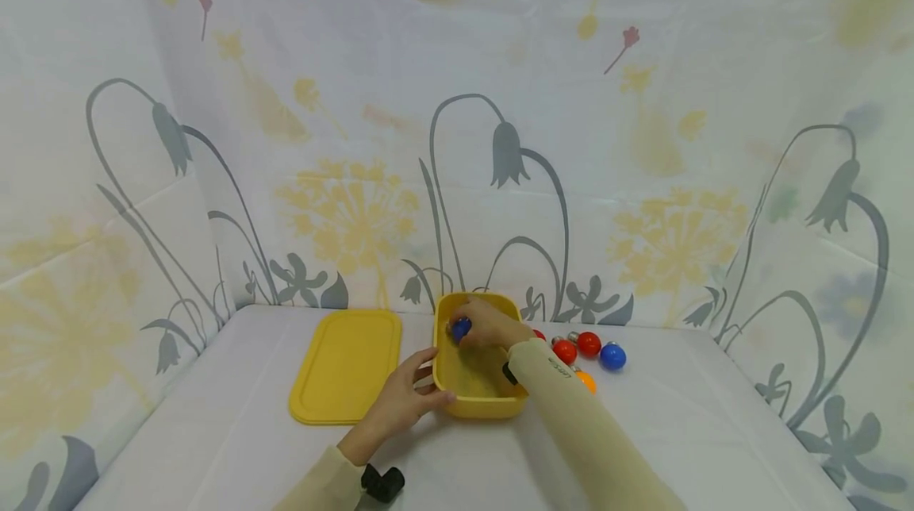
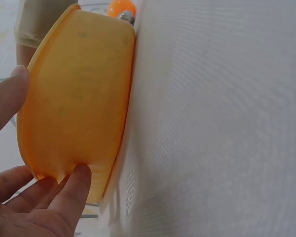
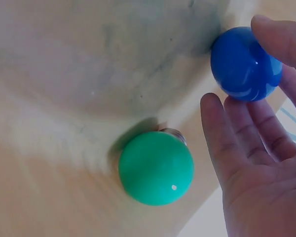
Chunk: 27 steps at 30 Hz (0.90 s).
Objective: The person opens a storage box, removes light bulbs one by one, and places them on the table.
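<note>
My right hand (image 1: 489,324) reaches inside a yellow plastic container (image 1: 481,409) and pinches a blue light bulb (image 1: 461,328) between thumb and fingers. In the right wrist view, that blue bulb (image 3: 244,64) is by the inner wall. A green light bulb (image 3: 156,168) with a metal base lies inside the container too; from the head view it is hidden. My left hand (image 1: 403,396) holds the container's near left corner. Seen from the left wrist, its thumb (image 2: 10,96) is at the rim and the fingertips (image 2: 81,173) press the outer wall.
Left of the container, a flat yellow lid (image 1: 346,368) lies on the white cloth. To its right are several bulbs: red ones (image 1: 589,344), a blue one (image 1: 612,356) and an orange one (image 1: 586,382), partly behind the right sleeve. A flower-printed curtain (image 1: 457,138) stands behind.
</note>
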{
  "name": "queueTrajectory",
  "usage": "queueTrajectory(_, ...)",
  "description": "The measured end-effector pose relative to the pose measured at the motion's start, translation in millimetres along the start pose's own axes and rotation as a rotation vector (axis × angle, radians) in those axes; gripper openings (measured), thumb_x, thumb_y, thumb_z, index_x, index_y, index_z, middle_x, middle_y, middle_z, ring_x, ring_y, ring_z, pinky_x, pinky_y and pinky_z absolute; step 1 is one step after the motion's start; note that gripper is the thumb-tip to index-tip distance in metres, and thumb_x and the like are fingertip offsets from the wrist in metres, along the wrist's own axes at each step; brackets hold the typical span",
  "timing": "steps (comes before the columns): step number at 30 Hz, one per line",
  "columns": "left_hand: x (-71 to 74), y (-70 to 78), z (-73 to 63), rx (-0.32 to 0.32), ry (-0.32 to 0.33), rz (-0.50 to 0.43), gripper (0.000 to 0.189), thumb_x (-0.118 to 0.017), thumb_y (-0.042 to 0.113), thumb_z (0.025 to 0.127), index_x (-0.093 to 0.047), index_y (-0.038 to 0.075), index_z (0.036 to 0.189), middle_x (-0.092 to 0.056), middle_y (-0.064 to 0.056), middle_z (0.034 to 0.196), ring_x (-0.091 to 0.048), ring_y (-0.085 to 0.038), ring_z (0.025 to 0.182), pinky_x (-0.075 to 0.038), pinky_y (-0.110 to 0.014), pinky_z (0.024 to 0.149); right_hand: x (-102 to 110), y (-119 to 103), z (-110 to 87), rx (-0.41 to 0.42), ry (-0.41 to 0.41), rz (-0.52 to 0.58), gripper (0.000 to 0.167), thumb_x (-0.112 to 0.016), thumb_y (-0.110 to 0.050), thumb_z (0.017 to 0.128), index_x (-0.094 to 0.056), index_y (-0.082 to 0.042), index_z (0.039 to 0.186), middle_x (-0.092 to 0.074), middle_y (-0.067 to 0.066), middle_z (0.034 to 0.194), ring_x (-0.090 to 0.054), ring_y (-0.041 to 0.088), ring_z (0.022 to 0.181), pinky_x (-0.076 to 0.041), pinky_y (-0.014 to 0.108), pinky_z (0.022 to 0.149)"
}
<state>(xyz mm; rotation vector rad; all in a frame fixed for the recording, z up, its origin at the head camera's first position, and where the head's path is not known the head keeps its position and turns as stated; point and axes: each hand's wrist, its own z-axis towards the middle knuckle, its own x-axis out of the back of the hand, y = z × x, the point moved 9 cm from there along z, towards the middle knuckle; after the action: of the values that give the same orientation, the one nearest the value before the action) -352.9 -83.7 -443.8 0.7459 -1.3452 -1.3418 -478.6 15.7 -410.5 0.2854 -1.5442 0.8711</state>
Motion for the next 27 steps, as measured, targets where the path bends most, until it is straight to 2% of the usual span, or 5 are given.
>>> queueTrajectory(9, -0.9, -1.4, -0.3, -0.009, -0.012, -0.012, 0.080, -0.074, 0.018, 0.085, -0.028, -0.003, 0.146, -0.031, -0.027, 0.147, -0.044, -0.041, 0.128, -0.049, -0.038, 0.095, -5, -4, -2.8, 0.009, -0.038, 0.025, 0.027, -0.083, -0.014, 0.075, -0.071, -0.011, 0.099, -0.058, 0.005, 0.101, -0.052, 0.021, 0.096, -0.049, 0.038, 0.090)
queueTrajectory(15, -1.2, 13.5, -4.3, -0.014, -0.017, -0.023, 0.078, -0.073, 0.013, 0.085, -0.027, -0.007, 0.145, -0.030, -0.030, 0.147, -0.042, -0.045, 0.128, -0.047, -0.043, 0.097, -6, -4, -3.4, -0.021, -0.054, 0.012, 0.026, -0.082, -0.017, 0.076, -0.071, -0.012, 0.100, -0.056, 0.001, 0.100, -0.051, 0.018, 0.093, -0.048, 0.035, 0.091)
queueTrajectory(19, -1.4, 14.1, -4.1, -0.015, -0.017, -0.016, 0.078, -0.073, 0.011, 0.085, -0.027, -0.008, 0.145, -0.030, -0.032, 0.146, -0.042, -0.046, 0.127, -0.048, -0.045, 0.096, -6, -4, -5.1, -0.019, -0.057, 0.014, 0.026, -0.081, -0.017, 0.077, -0.070, -0.012, 0.100, -0.057, 0.000, 0.099, -0.050, 0.017, 0.092, -0.047, 0.035, 0.091)
queueTrajectory(22, -1.0, 3.4, -0.2, -0.023, -0.015, -0.018, 0.080, -0.073, 0.012, 0.085, -0.026, -0.006, 0.146, -0.030, -0.031, 0.146, -0.044, -0.044, 0.127, -0.050, -0.042, 0.094, -5, -6, -7.2, -0.006, -0.053, 0.003, 0.026, -0.082, -0.017, 0.077, -0.070, -0.011, 0.100, -0.057, -0.001, 0.098, -0.050, 0.017, 0.092, -0.048, 0.034, 0.090)
queueTrajectory(27, -1.1, 1.7, -0.7, -0.011, -0.010, -0.037, 0.081, -0.075, 0.015, 0.084, -0.026, -0.004, 0.147, -0.031, -0.028, 0.147, -0.045, -0.042, 0.127, -0.050, -0.038, 0.094, -3, -8, -10.2, 0.039, -0.038, -0.007, 0.028, -0.082, -0.015, 0.076, -0.069, -0.008, 0.100, -0.060, -0.001, 0.098, -0.052, 0.017, 0.091, -0.049, 0.034, 0.087)
